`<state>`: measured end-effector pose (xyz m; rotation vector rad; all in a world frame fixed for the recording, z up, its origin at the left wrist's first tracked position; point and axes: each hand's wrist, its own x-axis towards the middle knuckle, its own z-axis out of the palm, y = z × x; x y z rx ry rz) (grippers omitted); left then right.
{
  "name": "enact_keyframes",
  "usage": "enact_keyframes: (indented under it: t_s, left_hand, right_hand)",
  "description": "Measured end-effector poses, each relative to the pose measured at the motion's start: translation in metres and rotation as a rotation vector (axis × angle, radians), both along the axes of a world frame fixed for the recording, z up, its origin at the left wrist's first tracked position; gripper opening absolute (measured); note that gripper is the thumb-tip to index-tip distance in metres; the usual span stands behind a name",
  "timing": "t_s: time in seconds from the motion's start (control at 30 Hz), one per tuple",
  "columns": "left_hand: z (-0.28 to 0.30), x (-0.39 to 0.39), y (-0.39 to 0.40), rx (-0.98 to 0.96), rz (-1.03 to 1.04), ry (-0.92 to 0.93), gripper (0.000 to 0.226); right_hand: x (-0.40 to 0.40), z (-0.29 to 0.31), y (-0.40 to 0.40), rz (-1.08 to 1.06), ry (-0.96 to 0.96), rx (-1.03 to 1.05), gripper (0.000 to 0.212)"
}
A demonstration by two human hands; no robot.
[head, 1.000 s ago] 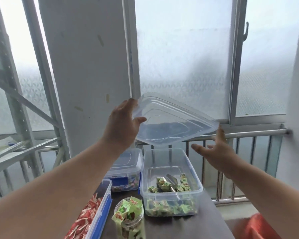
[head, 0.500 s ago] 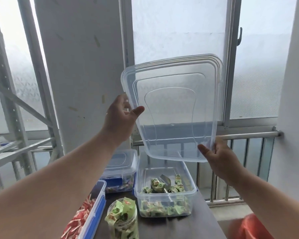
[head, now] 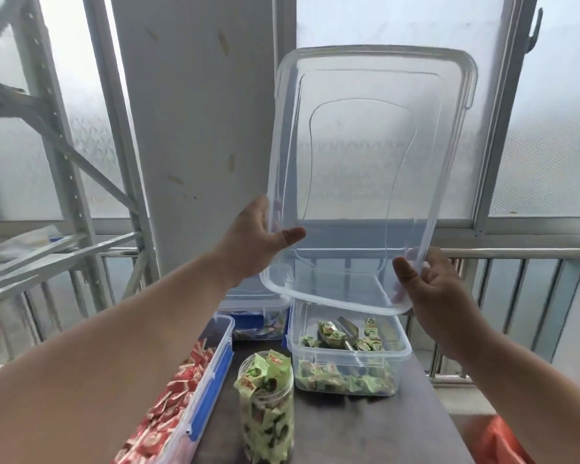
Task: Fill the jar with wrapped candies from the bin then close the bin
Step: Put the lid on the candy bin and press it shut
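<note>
So bottom center the jar (head: 268, 401) is heaped with green candies, filling looks done and we're on closing. Left hand (head: 252, 242) pinches the lid's (head: 365, 175) left edge, thumb in front, fingers behind. Lid stands nearly upright mid-frame above the open bin (head: 349, 354), lower center-right. Right hand (head: 439, 296) pinches the lower right corner. Next I'd say tip it flat, line up the rims, press down.
</note>
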<state>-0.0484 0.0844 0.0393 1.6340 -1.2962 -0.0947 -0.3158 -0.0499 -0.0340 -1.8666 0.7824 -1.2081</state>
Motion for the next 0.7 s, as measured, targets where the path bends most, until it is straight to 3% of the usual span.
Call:
enact_keyframes:
  t_s: [0.17, 0.23, 0.47, 0.6, 0.7]
  left_hand:
    - [-0.020, 0.002, 0.005, 0.025, 0.036, 0.094, 0.127]
    - [-0.030, 0.006, 0.000, 0.079, 0.053, 0.147, 0.134]
    - [-0.042, 0.001, -0.029, 0.185, 0.078, 0.305, 0.075]
    - [-0.056, -0.003, -0.053, 0.325, 0.092, 0.272, 0.067]
    - [-0.073, 0.003, -0.068, 0.510, 0.102, 0.131, 0.049]
  right_hand:
    - [0.016, -0.011, 0.000, -0.025, -0.031, 0.092, 0.046]
    - [0.021, -0.014, -0.001, -0.080, 0.006, 0.079, 0.048]
    - [0.031, -0.034, -0.019, -0.175, 0.094, 0.130, 0.071]
    - [0.035, -0.057, -0.042, -0.206, 0.162, 0.201, 0.077]
    - [0.034, -0.073, -0.052, -0.228, 0.274, 0.221, 0.071]
